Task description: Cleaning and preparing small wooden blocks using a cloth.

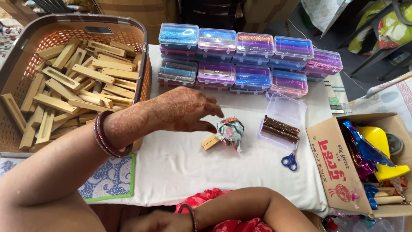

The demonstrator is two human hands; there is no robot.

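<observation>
At frame centre the left hand (184,111), fingers loosely spread and holding nothing, is reaching for the crumpled cloth (230,131) beside a wooden block (210,142); the right hand (156,221) is resting low, its grip hidden. Closing on the cloth looks next.

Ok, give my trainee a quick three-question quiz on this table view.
1. True or false: the clear box beside the scissors has its lid shut.
2. What is the left hand reaching toward?
A. the cloth bundle
B. the cardboard box
C. the basket
3. What fills the basket?

Key
1. False: the lid stands open, with two brown sticks inside.
2. A: the fingertips are next to the bundle, which lies against a wooden block.
3. Wooden blocks.
</observation>
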